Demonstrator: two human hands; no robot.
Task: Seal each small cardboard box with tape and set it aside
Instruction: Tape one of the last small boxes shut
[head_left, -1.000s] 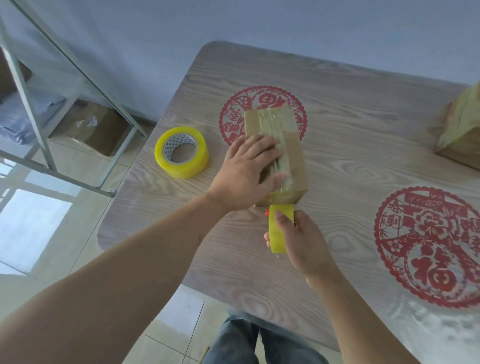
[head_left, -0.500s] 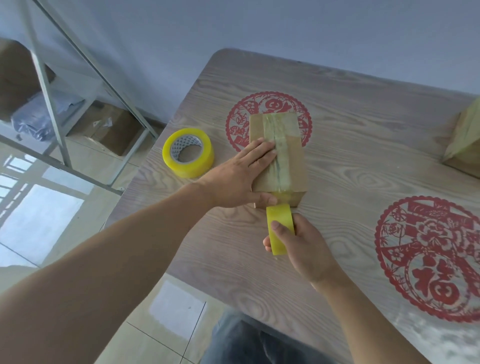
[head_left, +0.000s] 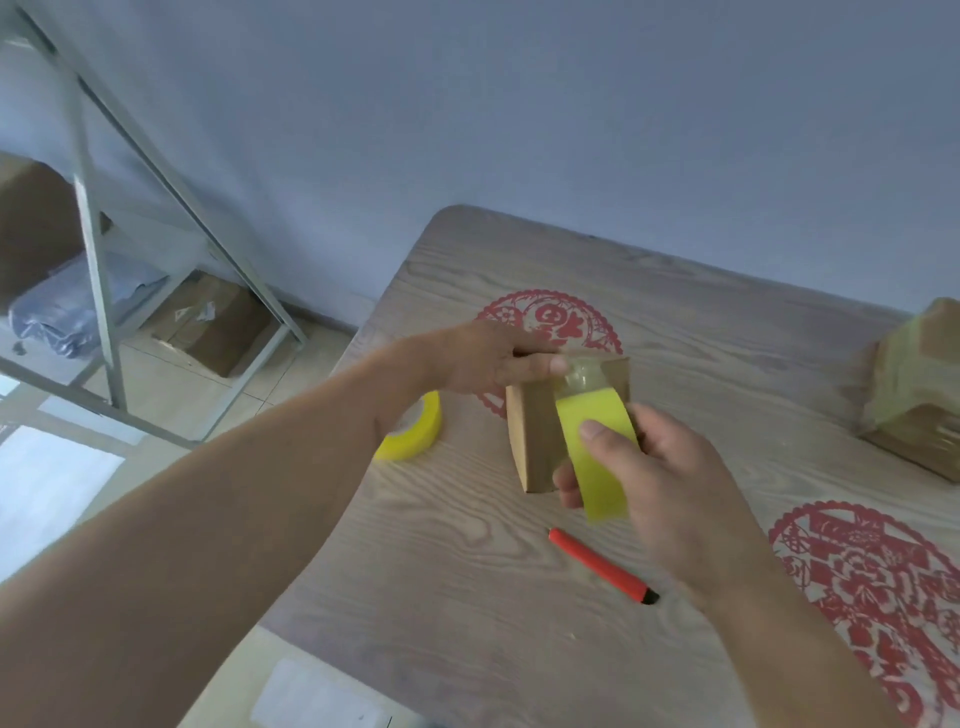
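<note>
Sealing in progress — the small box (head_left: 540, 436) stands tipped on the table (head_left: 727, 332). Left hand (head_left: 488, 358) grips its top; right hand (head_left: 649, 473) pinches the tape roll (head_left: 597, 457) (strip uncut). Wrapped box (head_left: 919, 395) set aside.

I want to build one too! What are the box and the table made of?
The box looks like plain brown cardboard, matte, with a shiny clear tape strip on top. The table looks like pale wood, showing wavy grain lines, though it could be a printed laminate.
</note>
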